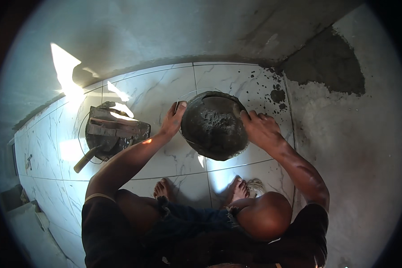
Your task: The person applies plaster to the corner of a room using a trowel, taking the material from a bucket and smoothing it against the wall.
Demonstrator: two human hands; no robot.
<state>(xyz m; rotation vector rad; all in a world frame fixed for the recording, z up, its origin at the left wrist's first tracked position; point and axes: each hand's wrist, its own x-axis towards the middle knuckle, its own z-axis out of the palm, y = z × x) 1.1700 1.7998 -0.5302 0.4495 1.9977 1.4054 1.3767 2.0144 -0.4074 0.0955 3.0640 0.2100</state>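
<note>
In front of my feet, a dark, mortar-crusted bucket (193,139) stands between my hands, its mouth facing up toward me. Wet grey mortar (215,123) lies inside it. My left hand (173,118) is closed on the left rim, close to the thin wire handle. On the opposite side, my right hand (262,130) grips the right rim with bent fingers; its fingertips are partly hidden. To the left of my left hand is a second dirty bucket (94,138) holding tools, among them a flat board-like piece (120,129) and a wooden handle (88,159) sticking out.
White marbled floor tiles (165,156) lie under the buckets and my bare feet. Mortar splatters (278,95) dot the far right corner. A grey plastered wall (165,31) runs along the back, and another wall (344,147), with a dark damp patch, stands at right.
</note>
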